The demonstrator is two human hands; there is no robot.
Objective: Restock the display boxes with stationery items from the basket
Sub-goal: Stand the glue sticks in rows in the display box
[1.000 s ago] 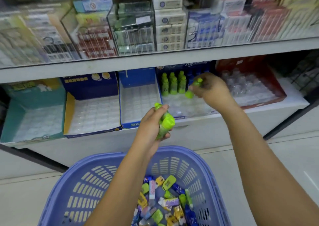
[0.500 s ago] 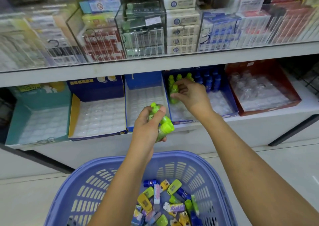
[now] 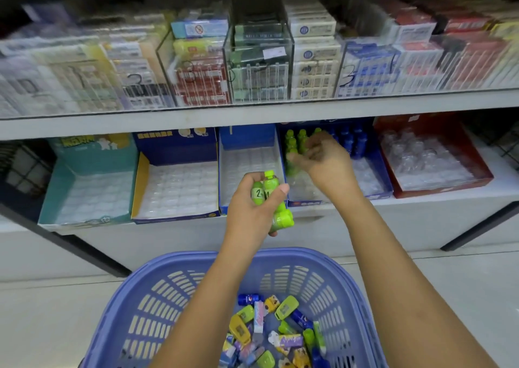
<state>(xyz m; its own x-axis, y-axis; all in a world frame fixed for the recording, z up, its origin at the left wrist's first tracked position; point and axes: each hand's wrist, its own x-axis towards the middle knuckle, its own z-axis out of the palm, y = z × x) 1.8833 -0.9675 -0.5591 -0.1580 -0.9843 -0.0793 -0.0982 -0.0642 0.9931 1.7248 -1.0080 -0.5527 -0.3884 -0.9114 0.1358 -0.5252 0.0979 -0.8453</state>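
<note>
White shelf unit [image 3: 252,120] fills the view. Its top shelf carries clear acrylic bins [image 3: 258,64] of flat rectangular packs, all blurred. At the bottom sits a lavender plastic basket [image 3: 196,258] w/ rounded rim & slotted walls. Inside is a loose heap of small stationery items [image 3: 269,331]: glossy, blocky or bottle-shaped, in green, yellow & blue.

Lower shelf holds a row of open cardboard display boxes, each lined w/ a clear dimpled plastic tray: teal box [image 3: 92,154], blue-yellow box [image 3: 174,146], blue box [image 3: 247,136], navy box [image 3: 384,182], red box [image 3: 477,165]. Navy box has upright green bottles [image 3: 295,140] at back left, blue bottles [image 3: 351,140] beside them.

L hand [image 3: 250,216] is above the basket, in front of the blue box, fingers curled round a bunch of green bottle-shaped items [image 3: 271,188] w/ round caps & number labels. R hand [image 3: 323,162] is over the navy box near the green bottles, motion-blurred, fingers loosely bent; can't tell if it grips anything.
</note>
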